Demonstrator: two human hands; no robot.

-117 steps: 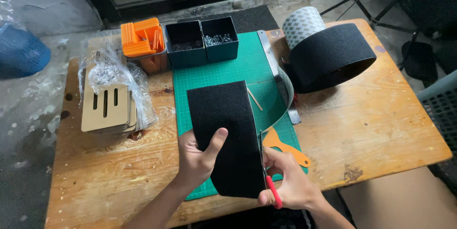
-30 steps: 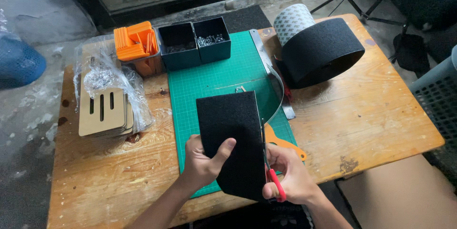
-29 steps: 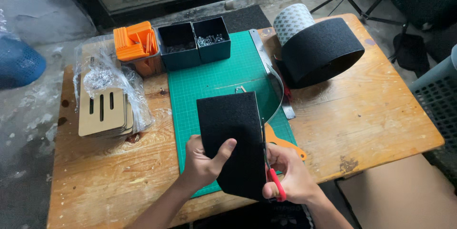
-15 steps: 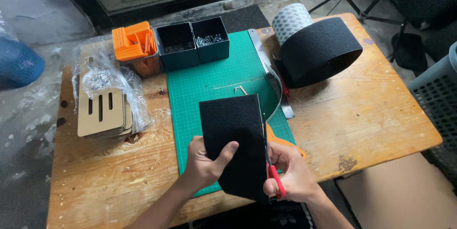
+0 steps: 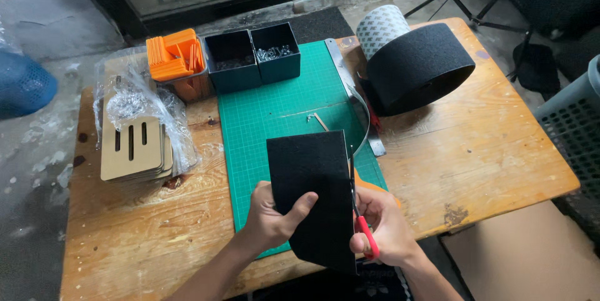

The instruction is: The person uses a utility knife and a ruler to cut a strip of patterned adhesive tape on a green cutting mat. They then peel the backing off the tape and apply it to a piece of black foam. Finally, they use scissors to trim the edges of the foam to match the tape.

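Observation:
My left hand (image 5: 270, 221) grips a black rectangular sheet of felt-like fabric (image 5: 315, 179), thumb on top, holding it above the near end of the green cutting mat (image 5: 275, 113). My right hand (image 5: 386, 226) holds red-handled scissors (image 5: 362, 229) whose blades run along the sheet's right edge. A thin strip of the fabric curls away from that edge toward the metal ruler (image 5: 355, 98).
A big black fabric roll (image 5: 420, 66) and a patterned white roll (image 5: 380, 26) lie at the far right of the wooden table (image 5: 487, 151). Two dark bins (image 5: 253, 56), an orange box (image 5: 175, 57) and bagged slotted wooden plates (image 5: 132, 148) sit at left. A grey crate (image 5: 578, 120) stands beside the table.
The scissors have advanced a little farther along the sheet's right edge. The sheet and both hands sit slightly nearer me in view; the camera shifted a bit.

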